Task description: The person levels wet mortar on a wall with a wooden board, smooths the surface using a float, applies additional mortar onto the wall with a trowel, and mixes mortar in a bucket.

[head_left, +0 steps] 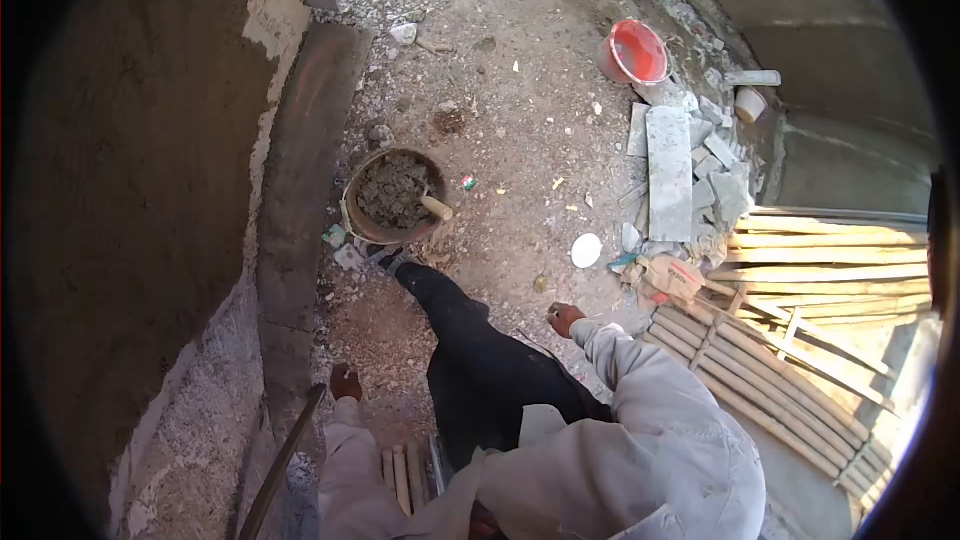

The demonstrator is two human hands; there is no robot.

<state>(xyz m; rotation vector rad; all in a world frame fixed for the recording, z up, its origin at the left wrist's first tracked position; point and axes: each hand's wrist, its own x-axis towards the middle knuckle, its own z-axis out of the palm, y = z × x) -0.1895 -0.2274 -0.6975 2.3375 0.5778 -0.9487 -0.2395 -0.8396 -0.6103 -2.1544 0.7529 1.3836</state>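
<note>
My left hand [346, 382] hangs low beside the wall, right next to the upper end of a long dark strip [285, 460]. Its fingers are small and dark here, and I cannot tell whether they touch the strip. Out to the right, my right hand [565, 319] is held over the gravel ground with its fingers curled in; nothing shows in it. In front of my foot [385, 257] stands a bucket [350, 215] of grey mortar [392, 190]. A tool's pale wooden handle [437, 207] sticks out over the bucket's right rim.
The left wall [150, 190] is partly coated in wet plaster, with a board [310, 130] along its foot. To the right are a red bucket [638, 52], broken slabs [669, 172], a white disc [586, 250], a sack [670, 278] and bamboo poles [780, 380].
</note>
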